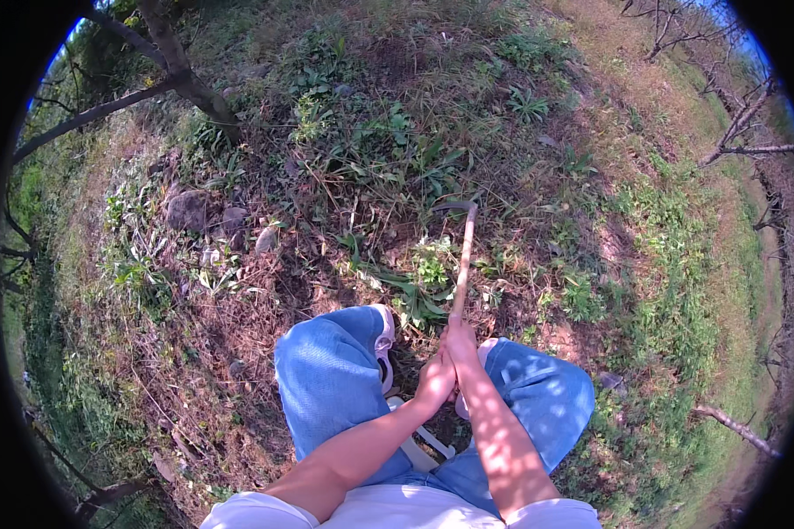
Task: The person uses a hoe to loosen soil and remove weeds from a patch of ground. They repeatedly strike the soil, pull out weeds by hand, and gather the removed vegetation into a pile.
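Between my knees I hold a sickle by its long wooden handle (464, 271). My right hand (462, 340) is closed round the handle. Just below it, my left hand (438, 377) is closed near the handle's lower end; the two hands touch and partly hide that end. The sickle's curved dark blade (451, 205) points left at the far end, low among green weeds (430, 165). Leafy plants (430, 268) grow beside the handle, close in front of my shoes.
Stones (188, 211) lie to the left on the slope. A tree trunk (205, 99) with branches stands at the upper left. Bare branches (741, 125) reach in from the right, and a fallen branch (738, 426) lies at the lower right. Dry grass covers the ground around my feet.
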### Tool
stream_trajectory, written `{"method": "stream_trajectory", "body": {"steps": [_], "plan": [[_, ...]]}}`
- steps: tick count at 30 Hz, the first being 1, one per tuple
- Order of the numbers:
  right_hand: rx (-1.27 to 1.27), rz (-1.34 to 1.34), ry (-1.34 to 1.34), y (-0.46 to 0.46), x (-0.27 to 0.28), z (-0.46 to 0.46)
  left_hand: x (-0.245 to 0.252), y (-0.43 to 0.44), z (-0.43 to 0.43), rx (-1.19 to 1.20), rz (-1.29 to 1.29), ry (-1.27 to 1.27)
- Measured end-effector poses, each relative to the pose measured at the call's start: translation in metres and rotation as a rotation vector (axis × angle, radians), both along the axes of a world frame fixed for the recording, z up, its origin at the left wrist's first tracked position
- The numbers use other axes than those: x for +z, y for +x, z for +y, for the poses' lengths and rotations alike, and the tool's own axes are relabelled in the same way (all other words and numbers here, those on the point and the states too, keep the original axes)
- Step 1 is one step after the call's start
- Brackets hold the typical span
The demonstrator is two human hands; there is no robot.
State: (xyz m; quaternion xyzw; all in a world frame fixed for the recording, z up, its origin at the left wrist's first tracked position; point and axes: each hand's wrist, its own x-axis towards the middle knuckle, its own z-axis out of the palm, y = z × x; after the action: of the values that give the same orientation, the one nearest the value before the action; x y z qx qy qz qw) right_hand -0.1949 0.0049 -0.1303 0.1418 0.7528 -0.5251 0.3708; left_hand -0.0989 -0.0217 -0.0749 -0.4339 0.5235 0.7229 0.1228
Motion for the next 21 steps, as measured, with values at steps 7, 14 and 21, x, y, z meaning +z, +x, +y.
{"method": "stream_trajectory", "body": {"steps": [7, 14, 21], "plan": [[0.05, 0.225, 0.177, -0.091, -0.026, -0.081, -0.031, -0.083, -0.076, 0.009, 0.023, 0.053], [-0.054, 0.402, -0.014, -0.07, -0.082, -0.12, -0.076, -0.07, -0.114, -0.1, -0.111, -0.364], [0.054, 0.255, 0.273, -0.039, -0.06, -0.131, -0.055, -0.037, -0.112, 0.049, -0.08, 0.067]]}}
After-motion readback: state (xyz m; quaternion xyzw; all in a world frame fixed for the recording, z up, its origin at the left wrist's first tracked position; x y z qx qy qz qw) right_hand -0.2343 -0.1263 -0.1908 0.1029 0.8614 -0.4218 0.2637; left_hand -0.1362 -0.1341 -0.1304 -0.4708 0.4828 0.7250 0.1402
